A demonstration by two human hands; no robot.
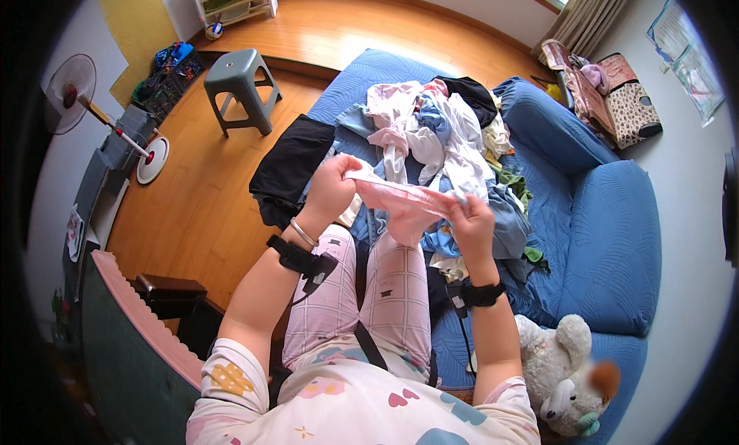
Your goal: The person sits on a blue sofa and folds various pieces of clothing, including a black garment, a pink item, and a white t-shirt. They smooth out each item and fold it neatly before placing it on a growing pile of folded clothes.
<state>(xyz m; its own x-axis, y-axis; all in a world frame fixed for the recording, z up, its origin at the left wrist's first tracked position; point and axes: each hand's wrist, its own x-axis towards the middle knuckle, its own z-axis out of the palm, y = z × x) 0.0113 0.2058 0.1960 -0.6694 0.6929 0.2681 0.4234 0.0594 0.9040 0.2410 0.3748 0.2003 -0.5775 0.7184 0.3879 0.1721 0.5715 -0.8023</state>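
Between my two hands a small pink garment [404, 205] is stretched by its edge, and its lower part hangs down above my knees. My left hand [335, 185] grips one end; my right hand [472, 217] pinches the other. The garment's exact kind cannot be told. Just beyond it lies a loose heap of clothes [427, 127], with white, pink, denim and green pieces, on the blue sofa. Dark folded clothes [294, 156] are stacked to the left of the heap, near my left hand.
The blue sofa [612, 243] bends round on the right, with a white plush toy [554, 364] on its seat. At left stand a grey plastic stool [239, 87] and a floor fan [118, 127]. Bags [623, 98] rest against the right wall. A table with a pink scalloped edge [144, 318] is at lower left.
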